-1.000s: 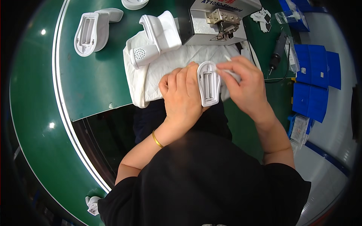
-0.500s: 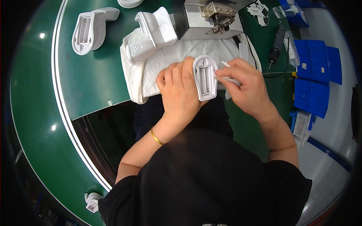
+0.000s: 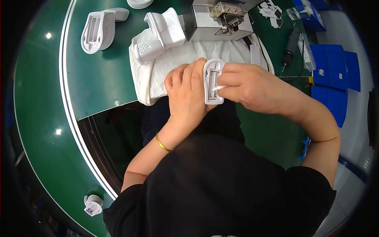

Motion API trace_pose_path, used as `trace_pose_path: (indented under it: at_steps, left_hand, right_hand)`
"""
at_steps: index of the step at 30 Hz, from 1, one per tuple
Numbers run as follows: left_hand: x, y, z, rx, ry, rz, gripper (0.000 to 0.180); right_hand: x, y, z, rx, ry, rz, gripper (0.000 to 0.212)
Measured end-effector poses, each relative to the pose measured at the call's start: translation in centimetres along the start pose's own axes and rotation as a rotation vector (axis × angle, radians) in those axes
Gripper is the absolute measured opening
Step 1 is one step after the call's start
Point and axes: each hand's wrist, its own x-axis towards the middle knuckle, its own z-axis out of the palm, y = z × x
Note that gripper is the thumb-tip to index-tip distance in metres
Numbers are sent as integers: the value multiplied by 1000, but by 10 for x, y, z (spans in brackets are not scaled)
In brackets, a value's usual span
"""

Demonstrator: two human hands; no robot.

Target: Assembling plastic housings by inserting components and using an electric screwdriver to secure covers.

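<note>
My left hand is closed around a white plastic device, whose rounded underside with an open battery compartment faces up. My right hand covers part of the device's right edge. It pinches a thin white cotton swab, its tip down in the compartment's lower part; the rest of the swab is hidden by the fingers. Just beyond my left hand, another white device with a dotted round grille lies on a white cloth.
A similar white device stands on the green table at left, another at lower left. A grey metal machine is ahead. At right are a black electric screwdriver and blue bins.
My right hand has moved left over the device and turned, bringing the swab's tip from beside the device into its battery compartment. My left hand keeps its hold.
</note>
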Motion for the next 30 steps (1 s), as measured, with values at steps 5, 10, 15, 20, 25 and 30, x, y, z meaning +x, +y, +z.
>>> trace_pose_path:
  at_steps: [5,10,15,20,25,30]
  left_hand:
    - [2,2,-1,-7,-12,-23,89]
    - [0,1,1,31,-12,-19,92]
    - [1,1,5,50,-2,-15,88]
    - [0,4,2,74,-3,-29,85]
    - [1,3,2,74,7,-13,73]
    - [0,0,3,81,18,-13,70]
  right_hand:
    - [-5,30,1,-132,148,-46,18]
    - [-11,13,28,54,488,197,23]
    - [-9,-21,66,136,662,180,22]
    - [5,-4,68,58,773,247,22]
    - [-1,-19,74,190,773,235,22]
    - [13,-14,64,113,775,288,22]
